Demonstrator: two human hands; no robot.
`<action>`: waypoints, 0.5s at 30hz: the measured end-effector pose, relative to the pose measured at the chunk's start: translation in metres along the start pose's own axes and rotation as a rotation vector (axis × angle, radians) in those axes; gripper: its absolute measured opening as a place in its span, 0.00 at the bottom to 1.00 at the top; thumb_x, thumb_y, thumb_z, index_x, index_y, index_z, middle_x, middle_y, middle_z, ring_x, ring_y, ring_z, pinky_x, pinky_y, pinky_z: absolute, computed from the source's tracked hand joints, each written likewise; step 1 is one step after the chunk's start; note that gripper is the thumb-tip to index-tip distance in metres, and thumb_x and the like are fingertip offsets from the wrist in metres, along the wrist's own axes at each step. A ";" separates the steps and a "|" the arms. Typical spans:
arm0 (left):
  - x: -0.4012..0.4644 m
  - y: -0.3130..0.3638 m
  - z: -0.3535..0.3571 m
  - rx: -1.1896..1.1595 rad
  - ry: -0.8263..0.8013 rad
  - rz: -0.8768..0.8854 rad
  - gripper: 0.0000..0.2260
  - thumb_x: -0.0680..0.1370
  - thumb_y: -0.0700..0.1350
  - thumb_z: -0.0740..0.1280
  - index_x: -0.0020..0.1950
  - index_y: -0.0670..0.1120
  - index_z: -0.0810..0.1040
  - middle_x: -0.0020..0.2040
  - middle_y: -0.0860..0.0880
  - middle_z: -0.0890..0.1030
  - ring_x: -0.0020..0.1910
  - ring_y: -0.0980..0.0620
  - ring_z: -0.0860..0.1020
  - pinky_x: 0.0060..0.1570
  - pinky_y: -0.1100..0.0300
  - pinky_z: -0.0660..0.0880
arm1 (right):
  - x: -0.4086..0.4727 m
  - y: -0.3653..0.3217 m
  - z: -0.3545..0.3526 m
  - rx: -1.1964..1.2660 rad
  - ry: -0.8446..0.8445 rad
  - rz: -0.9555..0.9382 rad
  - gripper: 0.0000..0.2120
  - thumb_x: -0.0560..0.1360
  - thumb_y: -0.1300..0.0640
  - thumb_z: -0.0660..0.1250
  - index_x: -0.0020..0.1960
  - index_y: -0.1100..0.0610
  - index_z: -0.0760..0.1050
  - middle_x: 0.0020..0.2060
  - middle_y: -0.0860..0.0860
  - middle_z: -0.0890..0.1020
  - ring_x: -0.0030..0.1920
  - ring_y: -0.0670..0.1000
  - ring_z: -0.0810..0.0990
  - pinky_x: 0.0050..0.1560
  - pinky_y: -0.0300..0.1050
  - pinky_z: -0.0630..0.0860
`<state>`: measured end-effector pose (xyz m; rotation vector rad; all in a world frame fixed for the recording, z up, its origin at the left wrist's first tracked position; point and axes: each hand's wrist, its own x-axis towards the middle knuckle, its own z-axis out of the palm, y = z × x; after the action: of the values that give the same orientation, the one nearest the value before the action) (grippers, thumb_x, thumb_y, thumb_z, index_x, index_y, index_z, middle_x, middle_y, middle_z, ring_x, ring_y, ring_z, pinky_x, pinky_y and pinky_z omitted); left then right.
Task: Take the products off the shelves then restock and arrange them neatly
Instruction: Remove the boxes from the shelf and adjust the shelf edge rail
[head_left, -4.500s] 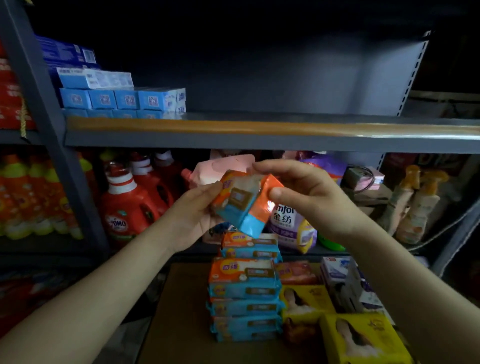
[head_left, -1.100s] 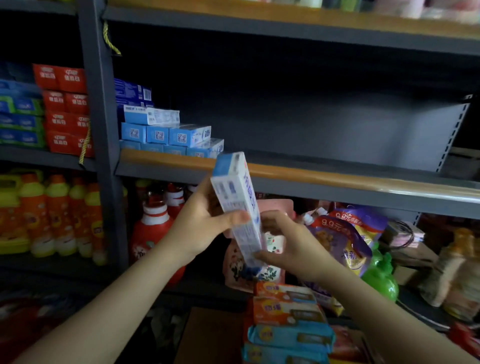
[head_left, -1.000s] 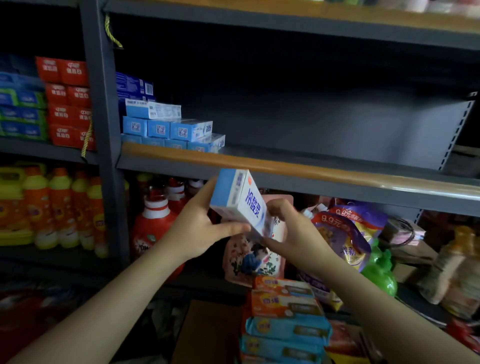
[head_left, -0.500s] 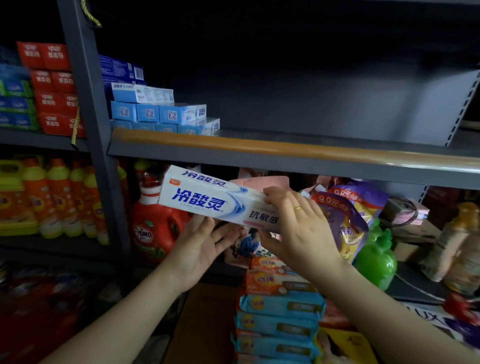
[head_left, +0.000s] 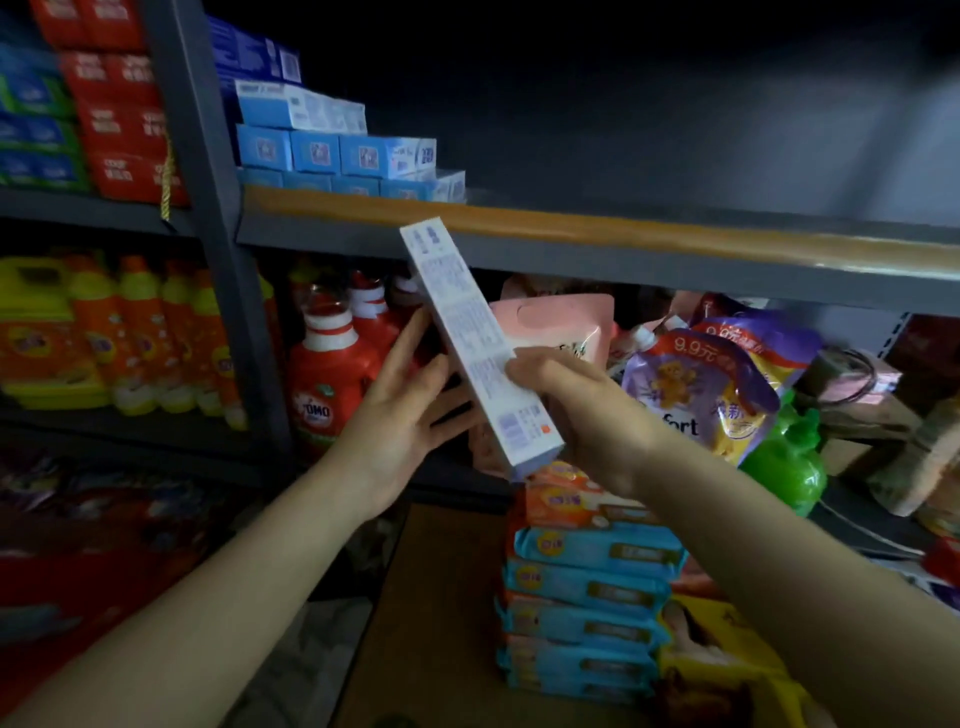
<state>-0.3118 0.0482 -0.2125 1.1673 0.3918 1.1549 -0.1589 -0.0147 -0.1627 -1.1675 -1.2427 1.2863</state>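
A long white toothpaste box (head_left: 475, 343) is held tilted in front of the shelf edge, its printed back facing me. My right hand (head_left: 582, 410) grips its lower half with thumb and fingers curled round it. My left hand (head_left: 400, 415) lies under and beside the box with straight, spread fingers touching it. On the grey shelf (head_left: 597, 244) above, blue toothpaste boxes (head_left: 337, 150) are stacked at the left end; the shelf to their right holds nothing.
Red detergent bottles (head_left: 332, 374) and orange bottles (head_left: 145, 332) stand on the lower shelves. Pink and purple refill pouches (head_left: 701, 384) and a green bottle (head_left: 784, 457) sit to the right. A pile of blue and orange soap packs (head_left: 587, 587) rises below my hands on a brown surface.
The toothpaste box has turned from lying level with its front showing to a steep tilt with its back showing. My left hand has opened flat beside it.
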 end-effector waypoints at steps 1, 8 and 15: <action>0.000 0.002 -0.001 0.000 0.025 -0.007 0.27 0.72 0.50 0.65 0.70 0.61 0.63 0.60 0.51 0.79 0.54 0.50 0.80 0.51 0.51 0.77 | 0.000 -0.002 0.003 0.070 -0.059 0.033 0.09 0.77 0.54 0.60 0.54 0.57 0.73 0.36 0.53 0.82 0.33 0.50 0.82 0.31 0.42 0.78; -0.009 0.000 -0.018 -0.124 0.230 -0.373 0.24 0.68 0.57 0.66 0.61 0.48 0.75 0.48 0.44 0.81 0.40 0.50 0.83 0.34 0.58 0.79 | 0.004 0.000 0.017 0.025 -0.193 0.296 0.19 0.77 0.42 0.57 0.51 0.56 0.76 0.35 0.54 0.81 0.28 0.48 0.80 0.25 0.37 0.78; -0.020 -0.032 -0.040 0.161 0.263 -0.569 0.19 0.75 0.47 0.66 0.66 0.48 0.73 0.56 0.46 0.80 0.48 0.50 0.80 0.39 0.57 0.79 | 0.012 0.022 0.016 -0.743 -0.198 0.277 0.26 0.77 0.37 0.52 0.61 0.57 0.72 0.43 0.55 0.82 0.32 0.50 0.78 0.27 0.37 0.70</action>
<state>-0.3341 0.0535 -0.2622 0.9500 0.9659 0.7808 -0.1759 -0.0045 -0.1849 -1.8148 -1.8404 1.1821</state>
